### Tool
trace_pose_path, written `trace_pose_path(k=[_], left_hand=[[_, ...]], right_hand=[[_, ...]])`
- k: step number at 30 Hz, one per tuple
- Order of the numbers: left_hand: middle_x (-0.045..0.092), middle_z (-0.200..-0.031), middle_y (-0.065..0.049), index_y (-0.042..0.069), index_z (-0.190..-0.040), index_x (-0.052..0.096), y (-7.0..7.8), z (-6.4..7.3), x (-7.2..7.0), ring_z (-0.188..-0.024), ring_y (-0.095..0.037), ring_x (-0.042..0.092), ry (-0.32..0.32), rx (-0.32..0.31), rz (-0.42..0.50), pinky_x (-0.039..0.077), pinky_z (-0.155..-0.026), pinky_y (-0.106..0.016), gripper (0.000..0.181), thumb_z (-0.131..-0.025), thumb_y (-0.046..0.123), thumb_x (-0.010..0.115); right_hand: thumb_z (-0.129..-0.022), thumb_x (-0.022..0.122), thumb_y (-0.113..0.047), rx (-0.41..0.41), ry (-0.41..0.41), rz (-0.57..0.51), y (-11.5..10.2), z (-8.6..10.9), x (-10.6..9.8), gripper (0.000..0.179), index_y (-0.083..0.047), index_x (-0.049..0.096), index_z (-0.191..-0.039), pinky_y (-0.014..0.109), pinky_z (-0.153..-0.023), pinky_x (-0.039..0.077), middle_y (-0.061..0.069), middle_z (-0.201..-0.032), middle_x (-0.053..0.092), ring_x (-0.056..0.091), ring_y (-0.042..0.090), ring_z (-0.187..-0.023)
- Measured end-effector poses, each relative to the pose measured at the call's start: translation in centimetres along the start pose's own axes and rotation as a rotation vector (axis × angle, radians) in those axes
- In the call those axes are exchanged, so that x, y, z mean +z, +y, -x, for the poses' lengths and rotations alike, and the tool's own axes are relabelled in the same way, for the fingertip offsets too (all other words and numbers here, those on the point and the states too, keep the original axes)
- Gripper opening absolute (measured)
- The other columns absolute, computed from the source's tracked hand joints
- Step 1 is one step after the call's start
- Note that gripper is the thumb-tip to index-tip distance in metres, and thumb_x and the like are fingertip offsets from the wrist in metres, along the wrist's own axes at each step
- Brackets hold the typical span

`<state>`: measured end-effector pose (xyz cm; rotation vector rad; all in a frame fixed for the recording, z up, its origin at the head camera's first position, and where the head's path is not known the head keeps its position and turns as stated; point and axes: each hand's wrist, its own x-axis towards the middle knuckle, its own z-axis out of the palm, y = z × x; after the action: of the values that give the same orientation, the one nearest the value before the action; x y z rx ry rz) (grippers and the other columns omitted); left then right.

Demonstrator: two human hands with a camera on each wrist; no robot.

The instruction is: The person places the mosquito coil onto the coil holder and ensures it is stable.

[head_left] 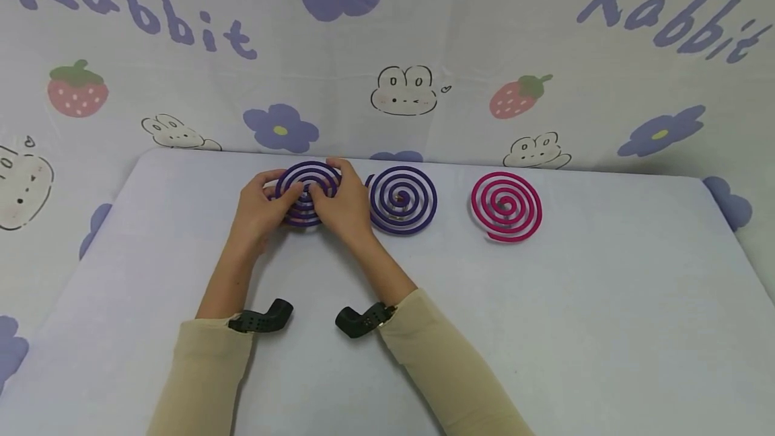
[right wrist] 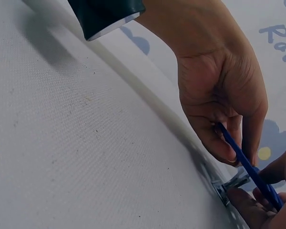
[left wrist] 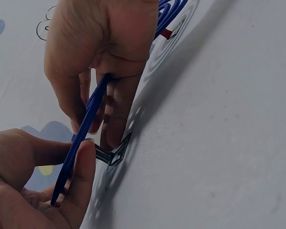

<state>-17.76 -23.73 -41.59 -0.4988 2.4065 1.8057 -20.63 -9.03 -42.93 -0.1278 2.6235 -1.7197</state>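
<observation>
A dark blue mosquito coil [left wrist: 86, 125] is held between both hands at the back left of the table. My left hand [head_left: 259, 210] pinches its left side, with the thumb on the upper face near the centre. On the right side, my right hand [head_left: 346, 207] grips it, thumb also near the middle and fingers around the edge. Beneath the coil, a small metal stand [left wrist: 115, 156] has its flat base at the table surface and its stem up at the coil. The wrist views show the coil edge-on, fingers on both faces.
Just right of my right hand stands a second dark blue coil [head_left: 402, 199]. Farther right is a pink coil [head_left: 506, 206]. Both are along the back of the white table [head_left: 581, 315], before a printed cloth [head_left: 460, 32]. Each wrist wears a black camera.
</observation>
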Motion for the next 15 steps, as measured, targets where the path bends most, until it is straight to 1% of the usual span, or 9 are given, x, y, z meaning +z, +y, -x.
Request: trace_pose_path(k=[3,8,15], left_hand=[[0.062,-0.146,-0.027,0.004,-0.160,0.039,0.01,-0.02,-0.22,-0.124,-0.033,0.067,-0.011,-0.014,-0.020,0.054,-0.075,-0.008,0.066,-0.105,0.029,0.066],[0.062,-0.146,-0.028,0.003,-0.160,0.039,-0.02,0.03,-0.30,-0.122,-0.030,0.067,-0.011,-0.011,-0.039,0.053,-0.075,-0.008,0.066,-0.105,0.028,0.065],[0.062,-0.144,-0.029,0.003,-0.160,0.037,0.05,0.18,-0.31,-0.122,-0.033,0.067,-0.008,0.009,-0.030,0.054,-0.075,-0.009,0.066,-0.105,0.028,0.065]], right_hand=[[-0.095,0.074,-0.016,0.014,-0.009,0.010,0.06,-0.03,0.15,0.054,-0.009,0.059,-0.146,0.044,-0.113,0.052,0.014,-0.142,0.069,0.066,0.030,-0.132],[-0.096,0.074,-0.018,0.023,-0.023,0.041,0.13,-0.06,0.30,0.054,-0.011,0.058,-0.147,0.044,-0.108,0.054,0.013,-0.140,0.070,0.067,0.030,-0.126],[-0.095,0.074,-0.018,-0.009,-0.033,0.077,-0.25,0.21,-0.04,0.055,-0.012,0.058,-0.147,0.044,-0.098,0.057,0.014,-0.132,0.074,0.070,0.028,-0.112]])
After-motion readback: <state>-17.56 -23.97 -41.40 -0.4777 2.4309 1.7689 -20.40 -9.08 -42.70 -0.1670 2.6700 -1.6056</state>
